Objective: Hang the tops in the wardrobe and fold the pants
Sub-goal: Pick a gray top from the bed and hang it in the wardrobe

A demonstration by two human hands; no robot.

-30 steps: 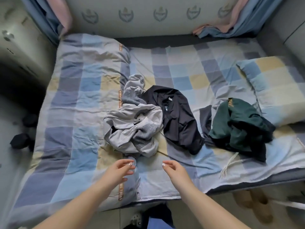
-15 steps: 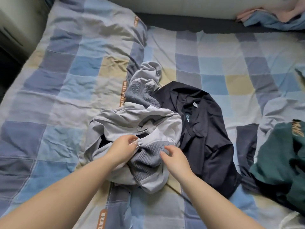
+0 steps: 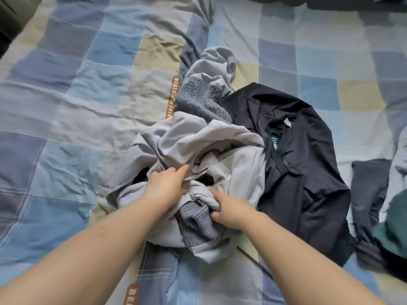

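A: What are the two hands doing?

B: Both are working in the grey garment (image 3: 222,150), which is lying crumpled in the middle of the checked bedcover (image 3: 66,95). The left hand (image 3: 167,186) is lying on top of the pale cloth with its forefinger stretched forward, and the other fingers are bending into a fold. I cannot tell if they are really pinching it.

A: And the right one?

B: The right hand (image 3: 231,210) is gripping a bunch of the pale cloth, just above the ribbed knit part (image 3: 198,225). The fingers are curling round the cloth and the thumb is pressing from below.

A: Where are the other clothes lying?

B: A dark navy garment (image 3: 304,172) is lying flat just to the right of the grey one, and the two are touching along the edge. A small white label is showing at its neck. At the far right edge a green garment (image 3: 394,230) is showing only partly, blurred, with some dark cloth (image 3: 370,194) beside it.
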